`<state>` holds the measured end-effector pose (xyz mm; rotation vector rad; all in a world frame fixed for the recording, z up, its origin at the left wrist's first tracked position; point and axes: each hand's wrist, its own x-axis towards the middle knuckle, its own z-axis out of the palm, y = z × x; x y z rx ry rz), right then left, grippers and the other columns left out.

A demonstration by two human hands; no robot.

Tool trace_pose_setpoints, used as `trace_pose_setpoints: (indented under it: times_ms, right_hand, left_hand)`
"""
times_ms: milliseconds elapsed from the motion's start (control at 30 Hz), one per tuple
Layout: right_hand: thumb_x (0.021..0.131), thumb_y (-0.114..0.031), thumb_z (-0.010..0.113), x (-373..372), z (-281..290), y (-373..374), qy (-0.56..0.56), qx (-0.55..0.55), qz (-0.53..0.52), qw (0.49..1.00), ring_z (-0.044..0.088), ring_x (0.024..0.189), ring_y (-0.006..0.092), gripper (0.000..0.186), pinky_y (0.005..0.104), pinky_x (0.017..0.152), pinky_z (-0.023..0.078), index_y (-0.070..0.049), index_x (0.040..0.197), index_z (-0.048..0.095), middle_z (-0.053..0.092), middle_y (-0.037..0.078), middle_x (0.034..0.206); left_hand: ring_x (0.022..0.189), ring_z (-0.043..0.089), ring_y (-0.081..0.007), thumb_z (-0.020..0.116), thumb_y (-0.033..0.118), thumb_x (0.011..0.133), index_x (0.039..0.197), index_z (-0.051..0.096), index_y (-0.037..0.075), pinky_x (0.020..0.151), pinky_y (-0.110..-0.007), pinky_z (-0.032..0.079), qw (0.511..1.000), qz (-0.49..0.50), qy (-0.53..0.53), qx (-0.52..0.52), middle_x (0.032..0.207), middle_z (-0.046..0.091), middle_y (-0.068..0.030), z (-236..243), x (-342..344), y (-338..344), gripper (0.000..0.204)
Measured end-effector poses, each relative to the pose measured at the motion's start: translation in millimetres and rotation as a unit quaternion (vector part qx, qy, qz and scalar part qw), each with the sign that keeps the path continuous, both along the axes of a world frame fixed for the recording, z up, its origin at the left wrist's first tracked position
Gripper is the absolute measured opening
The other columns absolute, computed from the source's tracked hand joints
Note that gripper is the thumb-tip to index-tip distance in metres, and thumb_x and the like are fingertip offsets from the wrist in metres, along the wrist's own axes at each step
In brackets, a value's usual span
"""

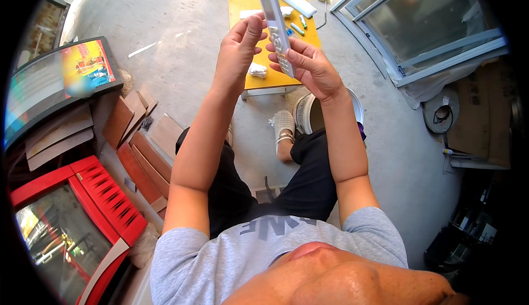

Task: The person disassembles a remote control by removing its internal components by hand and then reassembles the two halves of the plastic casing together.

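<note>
One remote (277,35) raised over the yellow surface (241,1), right hand (315,69) gripping its lower end, left hand (238,49) beside its upper half, fingers curled, contact unclear, white wad (257,70) below.

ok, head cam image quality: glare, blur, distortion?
Head view: black fisheye rim, edges bowing near it; floor nearly washed out at upper left; reflections on red-framed glass; blurry bluish patch over colourful poster; left hand, right hand, white remote fairly sharp.
</note>
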<state>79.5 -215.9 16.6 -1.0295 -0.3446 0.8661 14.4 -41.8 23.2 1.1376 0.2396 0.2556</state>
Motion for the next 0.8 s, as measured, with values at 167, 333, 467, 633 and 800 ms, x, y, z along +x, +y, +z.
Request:
trace_pose_setpoints:
  times_ms: [167,333,467,633,800]
  right_hand:
    - [0.095,-0.042,0.066,11,-12,-8,0.181,0.206,0.116,0.955,0.067,0.113,0.0283,0.079,0.0578,0.107,0.046,0.002,0.151,0.033,0.058,0.019,0.136]
    - [0.089,-0.043,0.074,16,-24,-2,0.212,0.195,0.115,0.951,0.063,0.119,0.0317,0.081,0.0591,0.109,0.043,-0.001,0.149,0.038,0.058,0.02,0.136]
    - [0.089,-0.041,0.075,17,-35,3,0.225,0.184,0.109,0.951,0.061,0.12,0.0324,0.078,0.0601,0.108,0.044,-0.002,0.148,0.04,0.057,0.021,0.136]
    - [0.089,-0.037,0.075,10,-35,7,0.222,0.164,0.131,0.952,0.06,0.123,0.0361,0.075,0.0611,0.107,0.044,-0.003,0.147,0.042,0.056,0.024,0.136]
    - [0.089,-0.037,0.075,14,-47,5,0.224,0.175,0.18,0.942,0.057,0.126,0.038,0.075,0.0587,0.105,0.046,-0.002,0.146,0.043,0.054,0.025,0.137]
  left_hand:
    - [0.106,0.058,-0.0122,0.063,0.051,0.096,0.125,0.069,0.009,0.087,-0.03,0.044,1.0,0.003,0.0,-0.005,0.116,0.069,-0.0054,7,-2,4,0.052]
    - [0.105,0.06,-0.0126,0.07,0.035,0.094,0.127,0.068,0.009,0.088,-0.03,0.046,1.0,-0.014,-0.007,-0.022,0.116,0.069,-0.0049,2,-1,4,0.042]
    - [0.103,0.063,-0.0159,0.076,0.027,0.09,0.129,0.062,0.001,0.089,-0.032,0.051,1.0,0.008,-0.018,-0.017,0.115,0.067,-0.008,3,-3,3,0.049]
    - [0.103,0.064,-0.0166,0.081,0.025,0.085,0.123,0.062,0.0,0.088,-0.03,0.053,0.999,0.025,-0.005,0.03,0.112,0.067,-0.0106,6,-9,7,0.049]
    - [0.096,0.066,-0.0158,0.083,0.023,0.083,0.117,0.064,0.0,0.083,-0.029,0.055,0.997,0.043,-0.003,0.071,0.104,0.068,-0.0093,5,-11,6,0.045]
